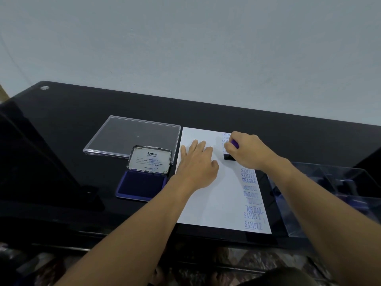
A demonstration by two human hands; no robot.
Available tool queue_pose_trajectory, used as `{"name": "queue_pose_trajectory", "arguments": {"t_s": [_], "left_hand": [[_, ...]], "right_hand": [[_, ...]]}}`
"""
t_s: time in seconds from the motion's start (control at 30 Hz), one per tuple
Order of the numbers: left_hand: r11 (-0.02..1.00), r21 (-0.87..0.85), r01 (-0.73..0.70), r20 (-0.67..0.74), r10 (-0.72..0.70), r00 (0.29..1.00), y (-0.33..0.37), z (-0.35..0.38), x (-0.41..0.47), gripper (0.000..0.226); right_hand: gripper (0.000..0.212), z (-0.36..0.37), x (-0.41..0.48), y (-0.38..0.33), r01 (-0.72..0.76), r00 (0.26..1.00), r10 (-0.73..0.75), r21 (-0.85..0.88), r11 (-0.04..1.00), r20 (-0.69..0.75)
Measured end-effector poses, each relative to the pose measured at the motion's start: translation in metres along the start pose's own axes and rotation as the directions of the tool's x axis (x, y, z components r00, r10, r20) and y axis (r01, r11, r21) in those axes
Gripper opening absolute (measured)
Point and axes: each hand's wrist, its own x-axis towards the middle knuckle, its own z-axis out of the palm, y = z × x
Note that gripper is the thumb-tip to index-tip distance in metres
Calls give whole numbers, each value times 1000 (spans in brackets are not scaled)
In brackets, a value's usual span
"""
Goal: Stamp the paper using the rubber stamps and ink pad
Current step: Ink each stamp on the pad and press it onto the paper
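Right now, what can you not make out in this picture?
Head view:
Wording on the stamp: face down on paper, gripped by right hand.
Prints beneath that hand: covered.
Text on ink pad lid: too small.
Contents of clear tray: blurred, cut by right edge.

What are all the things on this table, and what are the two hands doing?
table: one, glossy black, under everything.
paper: one, white, centre of the table.
stamped words: one column, blue, down the paper's right edge.
ink pad: one, blue, lid raised, left of the paper.
clear lid: one, transparent, behind the ink pad.
clear tray: one, transparent, right of the paper; contents blurred.
dark object: one, black, far left; cannot tell what it is.
rubber stamp: one, purple handle and black base, at the paper's upper right.
left hand: flat on the paper, fingers straight.
right hand: grips the rubber stamp.
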Motion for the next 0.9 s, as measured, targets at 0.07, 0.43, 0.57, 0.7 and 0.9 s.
{"name": "queue_pose_trajectory", "arguments": {"t_s": [0.07, 0.43, 0.57, 0.7, 0.9], "left_hand": [[1000, 1, -6, -8, 6, 1000, -1, 1, -1, 47], [997, 38, -62, -110, 66, 992, -6, 11, -5, 39], [997, 39, -67, -119, 71, 990, -6, 12, -6, 40], [997, 42, -66, -122, 71, 990, -5, 12, -6, 41], [997, 46, -66, -133, 72, 989, -5, 12, -6, 41]], "right_hand": [[19, 1, 1, 1, -2, 1000, 2, -2, 1000, 4], [23, 10, -5, -1, -6, 1000, 5, -12, 1000, -26], [19, 13, -7, -3, 16, 999, -18, -34, 999, -37], [16, 16, -9, -2, 32, 998, -34, -41, 999, -55], [15, 17, -8, -1, 30, 998, -34, -54, 998, -62]]}}
